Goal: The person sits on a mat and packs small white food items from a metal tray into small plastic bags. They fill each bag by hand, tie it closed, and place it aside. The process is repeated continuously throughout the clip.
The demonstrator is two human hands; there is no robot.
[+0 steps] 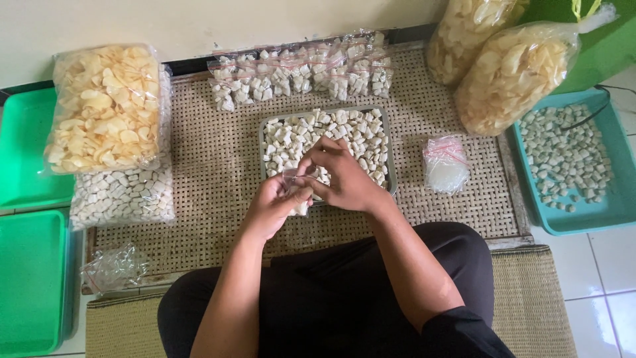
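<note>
My left hand [275, 202] and my right hand [344, 176] meet over the near edge of a metal tray [392, 169] full of small white cracker pieces. Between them they hold a small clear plastic bag [296, 185] with a few white pieces in it. My left hand grips the bag from below. My right hand's fingers pinch at its top opening. Beyond the tray lies a row of small filled zip bags [301, 73] with red strips.
A woven mat [218, 166] covers the floor. Large bags of pale chips lie at left [106, 106] and far right [510, 73]. A bag of white pieces [122, 195], empty bags [445, 164], a teal tray [570, 162] and green trays [30, 278] surround me.
</note>
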